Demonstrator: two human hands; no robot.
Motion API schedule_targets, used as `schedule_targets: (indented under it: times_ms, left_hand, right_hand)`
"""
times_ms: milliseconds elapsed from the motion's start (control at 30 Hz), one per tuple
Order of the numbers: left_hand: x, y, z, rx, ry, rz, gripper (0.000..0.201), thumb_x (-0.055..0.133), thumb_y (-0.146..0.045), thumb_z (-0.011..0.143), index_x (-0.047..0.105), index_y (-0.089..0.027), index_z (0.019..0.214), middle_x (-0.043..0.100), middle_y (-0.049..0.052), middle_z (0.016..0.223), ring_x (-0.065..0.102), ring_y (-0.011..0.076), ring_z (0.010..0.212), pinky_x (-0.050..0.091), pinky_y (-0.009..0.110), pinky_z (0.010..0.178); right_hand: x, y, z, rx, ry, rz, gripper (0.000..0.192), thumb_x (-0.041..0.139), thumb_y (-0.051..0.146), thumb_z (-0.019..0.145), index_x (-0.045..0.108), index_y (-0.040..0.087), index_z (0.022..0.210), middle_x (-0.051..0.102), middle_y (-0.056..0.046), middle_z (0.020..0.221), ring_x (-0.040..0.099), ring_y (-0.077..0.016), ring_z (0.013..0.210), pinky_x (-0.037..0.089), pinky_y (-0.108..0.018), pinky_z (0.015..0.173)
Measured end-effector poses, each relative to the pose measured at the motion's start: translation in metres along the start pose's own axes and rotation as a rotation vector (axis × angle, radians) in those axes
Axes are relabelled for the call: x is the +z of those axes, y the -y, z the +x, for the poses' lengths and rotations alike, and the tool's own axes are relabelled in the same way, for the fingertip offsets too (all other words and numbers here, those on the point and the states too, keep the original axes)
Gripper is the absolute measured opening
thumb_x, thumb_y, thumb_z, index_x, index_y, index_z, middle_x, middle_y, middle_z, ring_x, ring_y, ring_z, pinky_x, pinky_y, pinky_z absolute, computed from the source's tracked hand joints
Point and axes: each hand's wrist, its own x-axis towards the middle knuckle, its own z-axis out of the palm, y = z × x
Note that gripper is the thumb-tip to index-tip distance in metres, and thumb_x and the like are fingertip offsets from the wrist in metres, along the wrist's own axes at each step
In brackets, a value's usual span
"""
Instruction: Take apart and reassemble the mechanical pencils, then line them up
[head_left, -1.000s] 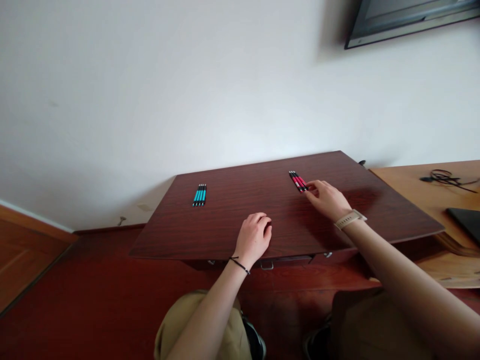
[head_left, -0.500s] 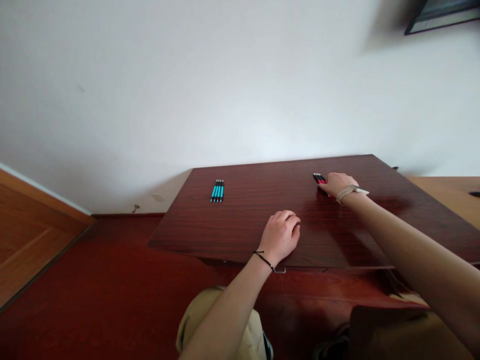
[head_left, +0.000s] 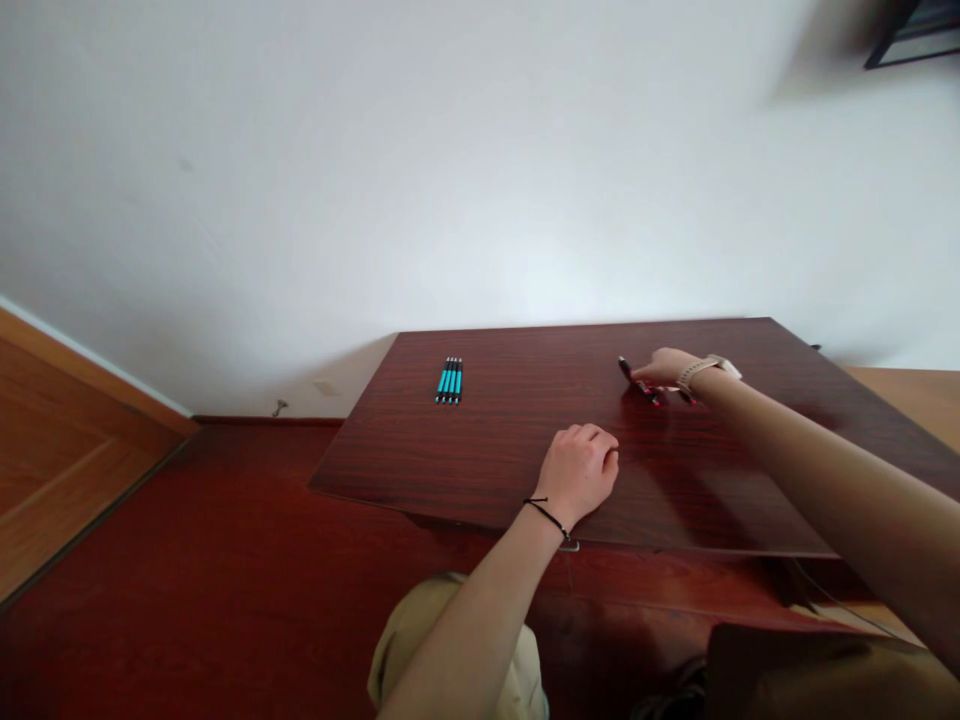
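On the dark wood table, my left hand rests near the front edge with its fingers curled in and nothing showing in them. My right hand is farther back on the right, its fingers closed around a black and red pen whose tip points up and left. Other red and black pen ends show beneath and beside this hand; the fingers partly hide them, so which of them are gripped is unclear. Several turquoise and black pens lie side by side in a row at the left.
A white wall runs behind the table. A wooden door stands at the left above the red floor. A lighter wood surface adjoins at the right, and a dark-framed object hangs at upper right.
My right hand has shifted the red and black pens, and one now sticks out tilted from its fingers. My left hand keeps its place on the table. The view has moved slightly.
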Motion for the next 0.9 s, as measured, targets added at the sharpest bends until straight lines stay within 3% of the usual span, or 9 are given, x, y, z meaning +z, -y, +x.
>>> schedule_targets:
  times_ms: [67, 233, 367, 500, 667, 800, 900]
  left_hand:
    - [0.001, -0.001, 0.001, 0.0, 0.012, 0.019, 0.016, 0.06, -0.023, 0.104, 0.075, -0.021, 0.11, 0.074, 0.007, 0.116, 0.065, 0.0249, 0.111, 0.053, 0.044, 0.104]
    - [0.004, -0.006, 0.004, 0.013, 0.028, 0.1, 0.016, 0.063, -0.027, 0.104, 0.072, -0.022, 0.115, 0.069, 0.009, 0.123, 0.061, 0.0269, 0.121, 0.052, 0.044, 0.105]
    - [0.005, -0.005, 0.002, 0.014, 0.039, 0.172, 0.022, 0.063, -0.032, 0.104, 0.069, -0.02, 0.122, 0.064, 0.012, 0.135, 0.057, 0.0294, 0.13, 0.05, 0.047, 0.111]
    - [0.005, 0.004, -0.003, -0.021, 0.013, 0.196, 0.031, 0.061, -0.038, 0.105, 0.067, -0.016, 0.126, 0.064, 0.016, 0.134, 0.054, 0.0336, 0.135, 0.046, 0.052, 0.117]
    - [-0.004, 0.022, -0.011, -0.145, 0.016, 0.209, 0.032, 0.059, -0.036, 0.105, 0.07, -0.014, 0.126, 0.068, 0.018, 0.132, 0.056, 0.036, 0.134, 0.044, 0.054, 0.118]
    - [-0.016, 0.042, -0.02, -0.396, -0.104, 0.27, 0.053, 0.061, -0.042, 0.103, 0.062, -0.007, 0.143, 0.055, 0.028, 0.156, 0.045, 0.0427, 0.149, 0.038, 0.062, 0.123]
    - [-0.025, 0.058, -0.029, -0.502, -0.222, 0.314, 0.059, 0.064, -0.043, 0.102, 0.058, -0.009, 0.15, 0.056, 0.029, 0.156, 0.048, 0.0451, 0.146, 0.039, 0.065, 0.121]
  right_hand:
    - [-0.006, 0.022, -0.006, -0.062, 0.146, 0.026, 0.037, 0.066, 0.039, 0.095, 0.078, 0.012, 0.072, 0.074, -0.014, 0.073, 0.068, -0.0217, 0.066, 0.047, -0.032, 0.066]
    - [-0.007, 0.106, -0.02, -0.215, 0.215, 0.152, 0.039, 0.06, 0.04, 0.098, 0.078, 0.011, 0.08, 0.07, -0.01, 0.068, 0.061, -0.0178, 0.057, 0.046, -0.03, 0.06]
    - [0.004, 0.18, -0.029, -0.346, 0.213, 0.064, 0.041, 0.06, 0.044, 0.098, 0.081, 0.011, 0.083, 0.075, -0.012, 0.074, 0.071, -0.0225, 0.069, 0.051, -0.031, 0.07]
    - [0.018, 0.236, -0.036, -0.42, 0.181, 0.016, 0.042, 0.061, 0.045, 0.099, 0.084, 0.01, 0.098, 0.081, -0.015, 0.089, 0.078, -0.0259, 0.085, 0.054, -0.031, 0.078]
    - [0.029, 0.275, -0.043, -0.452, 0.185, -0.003, 0.045, 0.063, 0.045, 0.1, 0.083, 0.006, 0.111, 0.082, -0.019, 0.106, 0.078, -0.0292, 0.1, 0.056, -0.031, 0.082]
    - [0.035, 0.292, -0.046, -0.471, 0.172, -0.014, 0.045, 0.068, 0.041, 0.097, 0.082, 0.005, 0.12, 0.081, -0.022, 0.115, 0.079, -0.0316, 0.104, 0.059, -0.032, 0.083]
    - [0.04, 0.3, -0.044, -0.479, 0.145, -0.019, 0.047, 0.071, 0.04, 0.095, 0.08, 0.005, 0.125, 0.081, -0.023, 0.118, 0.079, -0.0337, 0.108, 0.06, -0.033, 0.087]
